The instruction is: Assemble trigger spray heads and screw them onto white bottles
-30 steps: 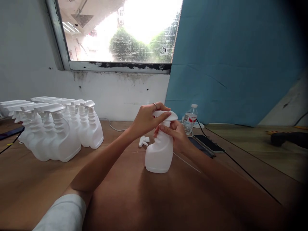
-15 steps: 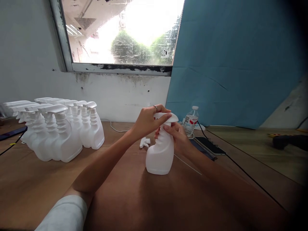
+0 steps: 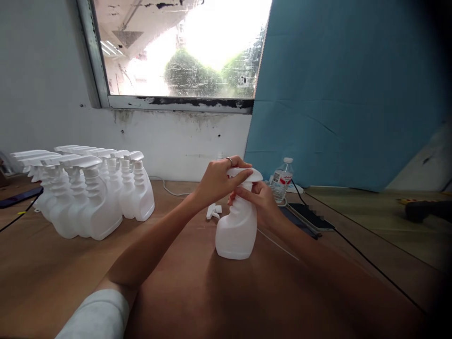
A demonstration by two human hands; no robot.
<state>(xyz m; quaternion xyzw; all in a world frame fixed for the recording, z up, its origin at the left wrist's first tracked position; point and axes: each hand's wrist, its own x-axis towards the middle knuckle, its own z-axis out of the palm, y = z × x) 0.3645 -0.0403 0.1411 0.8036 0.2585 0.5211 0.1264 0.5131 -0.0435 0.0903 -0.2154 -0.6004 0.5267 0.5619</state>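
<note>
A white spray bottle (image 3: 236,233) stands upright on the brown table, with a white trigger sprayer head (image 3: 254,175) on its top. My left hand (image 3: 221,179) is closed over the sprayer head from the left, thumb along its near side; a ring shows on one finger. My right hand (image 3: 261,197) wraps round the bottle's neck just below the head, its thumb across the front. The neck and trigger are mostly hidden by my fingers. Behind the bottle, to its left, lies a small white sprayer part (image 3: 213,212).
Several white spray bottles (image 3: 100,207) with sprayer heads stand grouped at the left. A clear water bottle (image 3: 282,181), a phone (image 3: 309,214) and a black cable (image 3: 374,268) are at the right. A thin white tube (image 3: 278,245) lies beside the bottle.
My right thumb has shifted slightly left across the neck of the spray bottle. The left hand stays on the sprayer head, and the whole view has moved a little.
</note>
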